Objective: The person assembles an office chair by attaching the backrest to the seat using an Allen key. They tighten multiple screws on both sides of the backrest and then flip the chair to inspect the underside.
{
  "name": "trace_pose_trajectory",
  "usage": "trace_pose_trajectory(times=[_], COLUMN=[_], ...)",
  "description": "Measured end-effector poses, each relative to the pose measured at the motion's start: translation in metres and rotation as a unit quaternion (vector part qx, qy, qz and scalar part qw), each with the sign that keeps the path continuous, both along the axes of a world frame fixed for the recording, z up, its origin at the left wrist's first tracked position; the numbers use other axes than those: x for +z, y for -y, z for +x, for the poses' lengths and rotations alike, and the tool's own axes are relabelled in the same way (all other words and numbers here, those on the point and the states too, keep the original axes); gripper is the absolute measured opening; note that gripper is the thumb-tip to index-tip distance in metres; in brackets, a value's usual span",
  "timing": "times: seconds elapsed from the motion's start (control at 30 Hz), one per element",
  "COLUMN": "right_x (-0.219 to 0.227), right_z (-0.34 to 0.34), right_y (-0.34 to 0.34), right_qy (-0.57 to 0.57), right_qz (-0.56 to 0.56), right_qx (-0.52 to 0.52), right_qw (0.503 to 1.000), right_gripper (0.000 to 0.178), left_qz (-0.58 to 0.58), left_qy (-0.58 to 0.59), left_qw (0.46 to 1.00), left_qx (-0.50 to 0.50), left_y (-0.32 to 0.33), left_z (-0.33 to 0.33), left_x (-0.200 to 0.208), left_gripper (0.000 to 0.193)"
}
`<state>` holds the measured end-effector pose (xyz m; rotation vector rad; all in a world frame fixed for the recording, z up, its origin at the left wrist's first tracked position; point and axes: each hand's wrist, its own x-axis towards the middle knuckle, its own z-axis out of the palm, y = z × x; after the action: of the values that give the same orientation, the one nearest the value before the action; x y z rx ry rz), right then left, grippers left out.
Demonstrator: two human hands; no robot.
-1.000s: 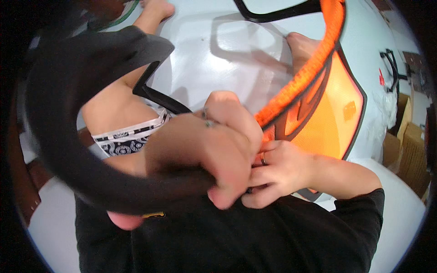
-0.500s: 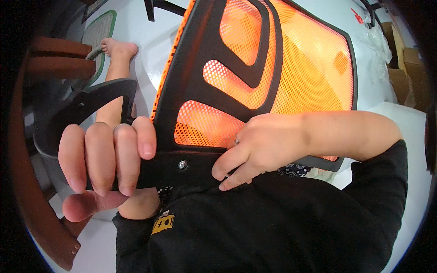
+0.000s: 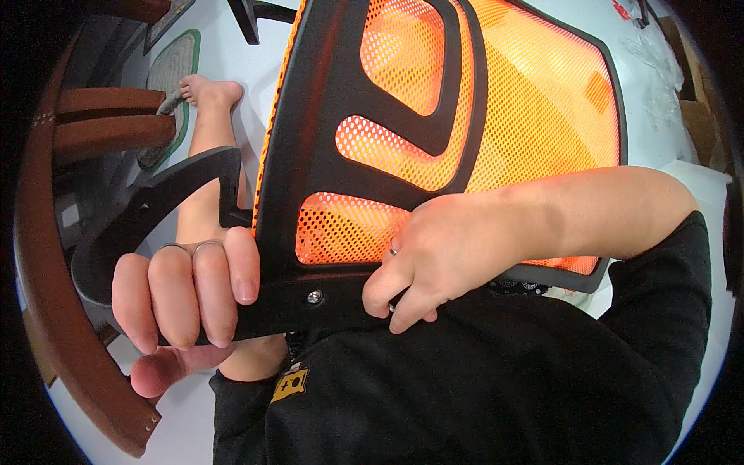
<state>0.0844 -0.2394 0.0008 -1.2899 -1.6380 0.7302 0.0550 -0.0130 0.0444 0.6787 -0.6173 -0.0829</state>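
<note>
An office chair backrest (image 3: pixel 273 186) with a black plastic frame and orange mesh lies tilted across my lap. My left hand (image 3: pixel 186 298) is closed over the left end of its lower bar (image 3: pixel 271 316), thumb underneath, near a black looped armrest (image 3: pixel 105 248). A silver screw (image 3: pixel 314 297) sits in the bar between my hands. My right hand (image 3: pixel 426 260) is bent over the same bar, right of the screw, its fingers bunched together at the edge. A small dark and shiny bit shows between these fingers; what they pinch is mostly hidden.
Brown curved furniture parts (image 3: pixel 85 341) stand along the left side. My bare foot (image 3: pixel 209 91) rests near a grey mat (image 3: pixel 167 74) with a green edge. Clear plastic wrap (image 3: pixel 655 58) and cardboard boxes (image 3: pixel 701 116) are at the far right.
The backrest and both hands sit slightly lower and further right in view. My right fingers have shifted a little at the bar; my left hand keeps its hold.
</note>
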Motion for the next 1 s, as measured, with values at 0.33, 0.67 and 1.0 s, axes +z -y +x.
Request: trace_pose_trajectory(times=[0.33, 0.67, 1.0], right_x=[0.003, 0.000, -0.010], right_z=[-0.015, -0.047, -0.071], right_y=[0.002, -0.002, -0.008], right_qy=[0.000, 0.050, 0.038], right_qz=[0.010, 0.077, 0.094], right_qx=[-0.082, -0.207, -0.308], right_qw=[0.997, 0.974, 0.946], right_gripper=[0.015, 0.014, 0.021], left_qz=[0.027, 0.048, 0.114], left_qy=[0.000, -0.031, -0.030], left_qw=[0.998, 0.998, 0.993], left_qx=[0.049, -0.018, -0.033], left_y=[0.011, 0.010, -0.004], left_z=[-0.006, -0.004, 0.004], left_x=[0.008, 0.024, 0.028], left_gripper=[0.025, 0.020, 0.022])
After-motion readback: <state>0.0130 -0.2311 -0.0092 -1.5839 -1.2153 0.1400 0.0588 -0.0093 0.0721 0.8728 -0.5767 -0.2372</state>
